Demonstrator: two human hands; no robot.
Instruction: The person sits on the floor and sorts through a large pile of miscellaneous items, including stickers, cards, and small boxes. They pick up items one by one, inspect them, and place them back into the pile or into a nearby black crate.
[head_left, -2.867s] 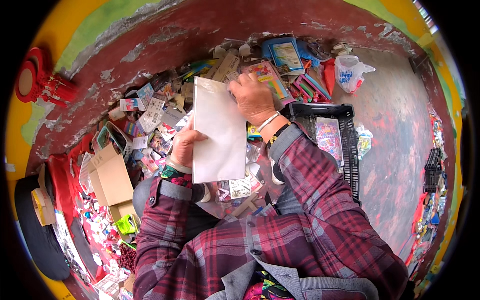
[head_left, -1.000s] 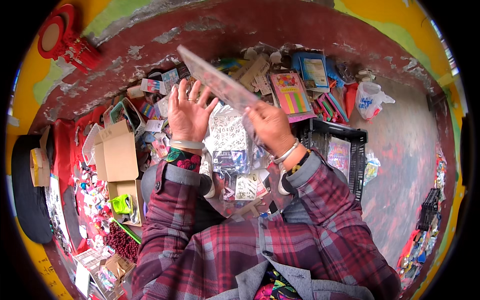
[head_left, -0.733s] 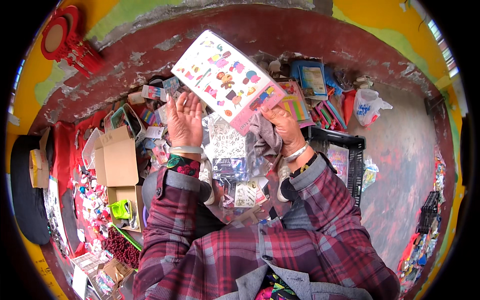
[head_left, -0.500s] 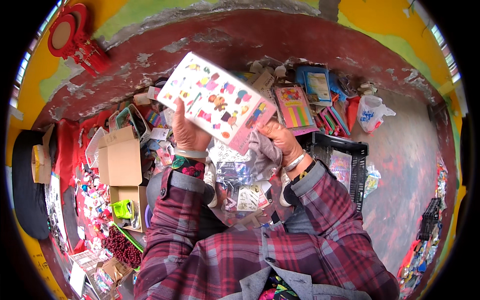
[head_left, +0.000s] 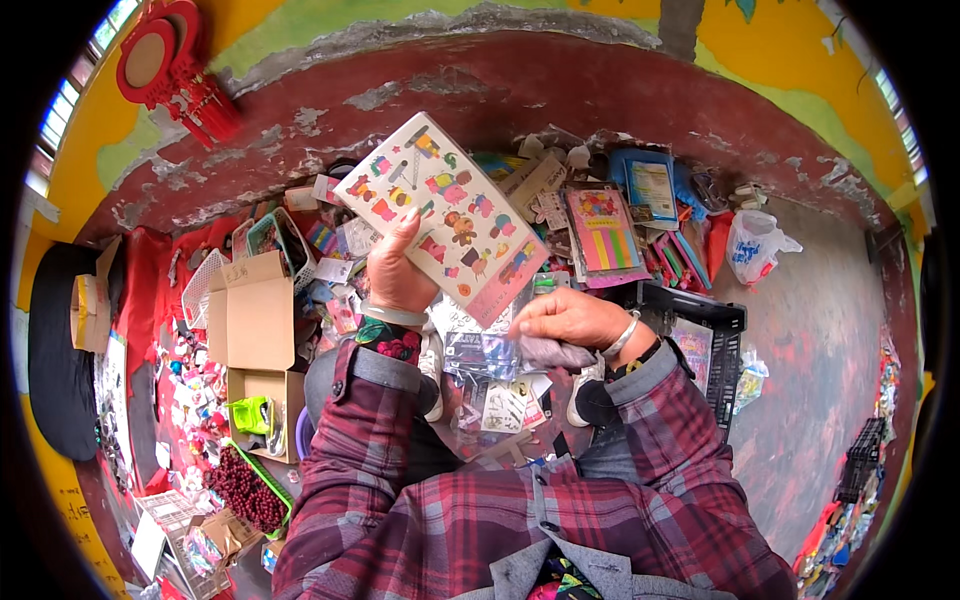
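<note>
Cluttered floor below: left hand (head_left: 398, 275) grips sticker sheet (head_left: 443, 215); right hand (head_left: 562, 318), beneath it, pinches clear packets (head_left: 485, 350); keep sheet flat, unbent.

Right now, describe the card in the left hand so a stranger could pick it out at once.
Start at the dark red wall band across the top, then drop to the heap of small goods below it. In front of that heap the left hand lifts a flat white sticker sheet, tilted. Unlike the packets lying around, it is raised and covered in rows of small colourful cartoon figures.
</note>
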